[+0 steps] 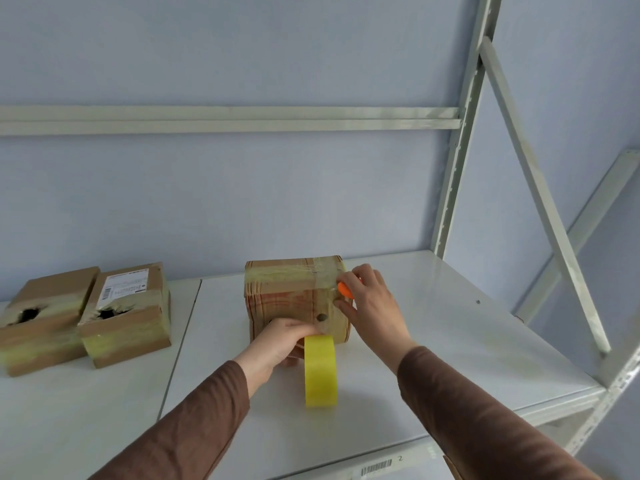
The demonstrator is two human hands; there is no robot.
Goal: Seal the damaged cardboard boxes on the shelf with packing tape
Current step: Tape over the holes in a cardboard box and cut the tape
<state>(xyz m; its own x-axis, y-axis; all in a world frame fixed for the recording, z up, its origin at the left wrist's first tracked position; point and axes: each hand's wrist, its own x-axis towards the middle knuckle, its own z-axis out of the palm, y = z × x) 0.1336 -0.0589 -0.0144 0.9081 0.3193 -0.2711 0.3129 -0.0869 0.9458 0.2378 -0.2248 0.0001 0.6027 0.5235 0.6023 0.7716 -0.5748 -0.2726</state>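
A cardboard box point(287, 292) wrapped in clear tape stands in the middle of the white shelf point(433, 341). A small round hole shows low on its front face. My left hand point(282, 342) grips a yellow roll of packing tape point(320, 370) held on edge against the box's lower front. My right hand point(372, 303) holds a small orange cutter point(344, 289) at the box's upper right corner, where a strip of tape runs down. Two more boxes point(128, 313) point(41, 320) with torn black holes sit at the left.
Grey metal uprights point(457, 161) and a diagonal brace point(540, 188) rise at the right. A horizontal shelf beam point(225, 120) crosses the pale blue wall behind. A barcode label point(376, 467) is stuck on the shelf's front edge.
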